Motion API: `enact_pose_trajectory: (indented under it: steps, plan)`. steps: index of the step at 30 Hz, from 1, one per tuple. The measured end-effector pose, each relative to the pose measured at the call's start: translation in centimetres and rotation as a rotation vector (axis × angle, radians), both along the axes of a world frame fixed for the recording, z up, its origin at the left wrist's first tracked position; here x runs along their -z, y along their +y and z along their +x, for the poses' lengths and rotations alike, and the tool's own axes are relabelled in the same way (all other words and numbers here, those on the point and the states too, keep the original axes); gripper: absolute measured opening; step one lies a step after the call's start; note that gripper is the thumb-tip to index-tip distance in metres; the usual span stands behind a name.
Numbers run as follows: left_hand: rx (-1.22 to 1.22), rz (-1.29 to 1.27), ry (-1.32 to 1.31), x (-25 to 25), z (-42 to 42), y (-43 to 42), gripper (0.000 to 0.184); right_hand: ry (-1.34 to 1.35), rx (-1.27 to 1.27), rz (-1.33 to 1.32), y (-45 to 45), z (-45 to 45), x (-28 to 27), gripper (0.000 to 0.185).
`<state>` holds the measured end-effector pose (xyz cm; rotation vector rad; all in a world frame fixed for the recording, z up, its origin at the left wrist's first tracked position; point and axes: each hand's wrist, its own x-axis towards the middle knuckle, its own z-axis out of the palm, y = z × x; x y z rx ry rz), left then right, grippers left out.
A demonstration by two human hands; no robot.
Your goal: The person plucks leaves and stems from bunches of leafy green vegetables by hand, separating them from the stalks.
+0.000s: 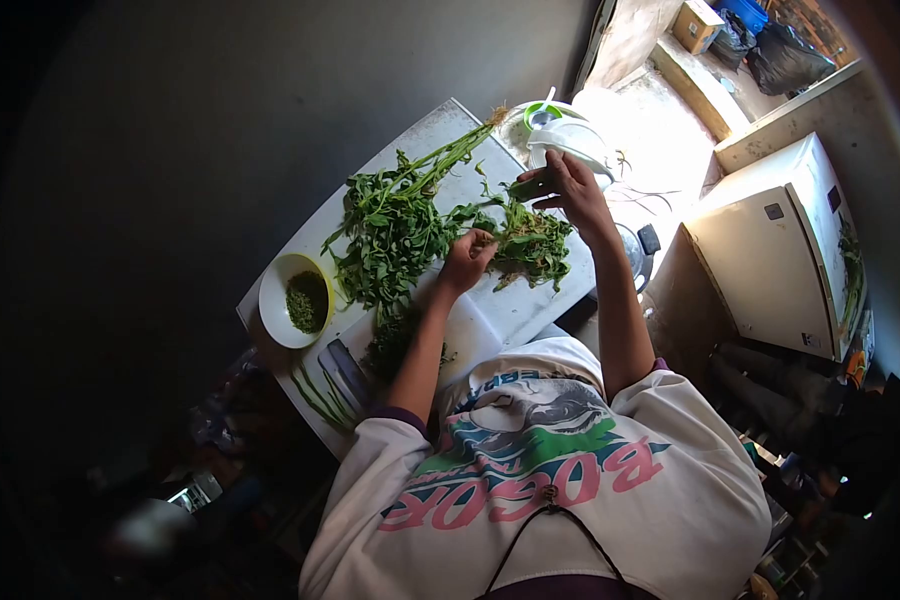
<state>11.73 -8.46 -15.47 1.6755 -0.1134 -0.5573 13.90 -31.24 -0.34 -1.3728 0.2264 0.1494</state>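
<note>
From my head view, the loose greens [538, 245] lie in a wilted heap on the table [417, 138], in front of the wearer. The right hand [573, 195] is raised over the heap's far edge, its fingers pinching a dark green leaf [530, 187]. The left hand [468, 262] is at the heap's near-left side with its fingers curled inward; I cannot tell whether they grip a stem. Left of the heap I read a large leafy bunch [382, 232], its stems pointing away toward the far table edge. Nearer the wearer is a white cutting board [472, 335]. At the left side stands a bowl [275, 303] containing chopped greens [308, 302]; nearer the wearer lie long green pods [320, 397]. A white refrigerator [760, 255] stands to the right, apart from the table.
</note>
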Motion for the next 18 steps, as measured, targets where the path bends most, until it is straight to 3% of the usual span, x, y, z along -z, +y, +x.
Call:
enact_pose_trajectory:
  steps: [5,7,9,11,12,17,18]
  plan:
    - [0.061,0.133,-0.137,-0.6,-1.4,-0.5,0.021,-0.055,0.048,-0.195,-0.6,0.2,-0.3,0.036]
    - [0.246,0.133,-0.452,-1.3,-1.5,-0.7,0.027,-0.139,0.107,-0.208,-1.0,0.2,-0.9,0.037]
    - [0.334,0.202,-0.352,-2.0,-1.9,-0.9,0.035,-0.174,0.101,-0.13,-1.1,0.1,-1.9,0.037]
    - [0.309,0.197,-0.673,-2.8,-2.4,-1.5,0.046,-0.149,0.078,-0.023,-0.9,-0.3,-3.4,0.038]
    - [0.27,0.236,-0.706,-3.8,-2.4,-1.7,0.059,-0.124,0.052,-0.046,-1.0,0.0,-2.9,0.038]
    - [0.184,0.206,-0.452,-6.3,-1.2,-2.1,0.068,-0.115,0.048,0.126,-0.4,-0.9,-3.8,0.042]
    - [0.147,-0.019,-0.275,-5.4,-0.9,-2.2,0.069,-0.097,0.038,0.129,-0.3,-0.8,-3.6,0.042]
